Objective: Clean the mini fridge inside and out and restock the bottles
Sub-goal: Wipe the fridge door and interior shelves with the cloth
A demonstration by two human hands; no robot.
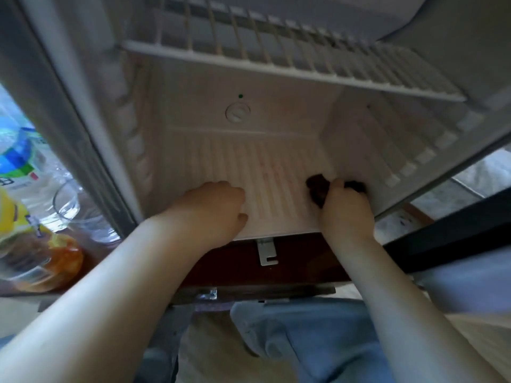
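No writing reads clearly for us. The blue-and-green label on the clear bottle (19,158), far out to the left of our left hand (213,208), is a blur. So is the label on the yellow-and-orange bottle (41,244) nearer us on that same side. Faint reddish marks run along the ribbed floor (221,158) between our two hands, and we cannot read them either.

Both our forearms reach forward into the mini fridge (179,87). Our left hand rests knuckles-up on the floor near its front edge, its fingers loosely bent and the thumb tucked low, with nothing in it that we can see. Our right hand (345,208) is to the right of it, by the right-hand wall, its fingers clamped around a dark cloth (316,187). The cloth bulges out on both sides of the fist and lies against the floor.

We count two hands, one cloth and two bottles. One empty glass (66,200) stands between the bottles and our left forearm. One wire shelf (276,59) spans the fridge above both hands. One round dial (237,112) sits on the back wall beyond the hands, with one green dot (240,96) just above it.
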